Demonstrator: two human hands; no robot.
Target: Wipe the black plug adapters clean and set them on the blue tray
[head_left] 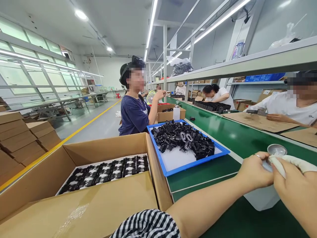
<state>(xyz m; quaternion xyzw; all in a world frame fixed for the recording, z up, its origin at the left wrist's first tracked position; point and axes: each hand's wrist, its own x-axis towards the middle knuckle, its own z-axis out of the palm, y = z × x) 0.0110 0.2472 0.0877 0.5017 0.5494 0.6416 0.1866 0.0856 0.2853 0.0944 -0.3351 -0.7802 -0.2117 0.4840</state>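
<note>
My left hand [255,172], with a ring on one finger, is closed round the top of a white plastic bottle [262,198] standing on the green belt. Its round metal cap [276,150] shows just above the fingers. My right hand [294,188] is pinched on a white cloth [297,162] pressed against the bottle's top. To the left lies a blue tray [173,170] heaped with black plug adapters [184,138]. Further left, an open cardboard box [104,198] holds rows of the same black adapters [106,172].
A person in a dark blue shirt [133,114] stands behind the tray beside another box [169,114]. Two people in white [289,105] work across the green conveyor [235,135], with cardboard sheets [260,121] before them. Flattened cartons [22,138] are stacked at left by a yellow floor line.
</note>
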